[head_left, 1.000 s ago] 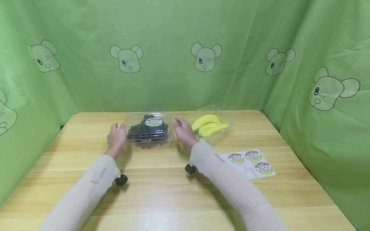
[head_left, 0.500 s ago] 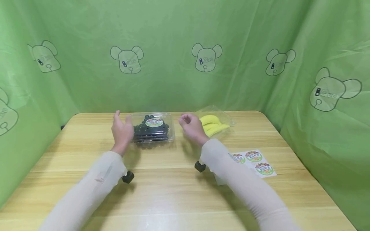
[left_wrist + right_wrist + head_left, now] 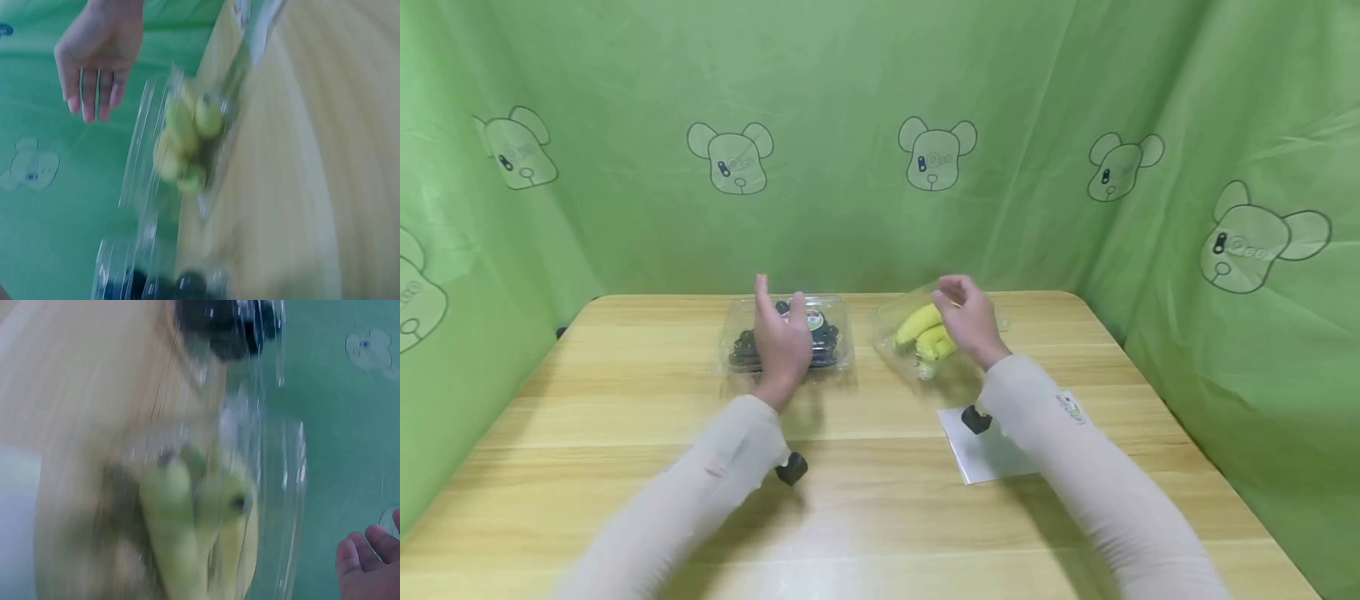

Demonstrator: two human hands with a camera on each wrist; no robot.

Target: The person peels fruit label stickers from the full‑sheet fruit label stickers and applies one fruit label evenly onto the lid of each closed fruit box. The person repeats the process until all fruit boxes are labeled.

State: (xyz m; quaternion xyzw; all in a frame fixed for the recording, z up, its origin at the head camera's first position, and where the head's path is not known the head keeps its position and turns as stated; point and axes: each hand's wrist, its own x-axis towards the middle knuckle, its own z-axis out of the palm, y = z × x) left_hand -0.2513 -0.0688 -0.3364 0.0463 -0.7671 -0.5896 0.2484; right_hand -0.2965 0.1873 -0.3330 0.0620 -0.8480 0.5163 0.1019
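Note:
In the head view my left hand point(image 3: 784, 342) hangs in front of a clear plastic clamshell box of dark grapes point(image 3: 747, 352). Its fingers point up, the thumb stands apart, and nothing is held. The hand covers part of the box and of the round label point(image 3: 815, 319) on its lid. My right hand point(image 3: 972, 321) is over the right part of a second clear clamshell point(image 3: 886, 329) with yellow bananas point(image 3: 917, 323) inside. Those fingers are loosely bent and hold nothing. The left wrist view shows the right hand point(image 3: 99, 59) apart from the banana box.
A white sheet of round stickers point(image 3: 977, 454) lies on the wooden table point(image 3: 865, 508), largely hidden under the right forearm. A green curtain point(image 3: 835, 225) with printed bear heads closes off the back and both sides.
Both hands have left the sides of the grape box and moved right, the left one across its front, the right one over the bananas. The grape box stays where it was.

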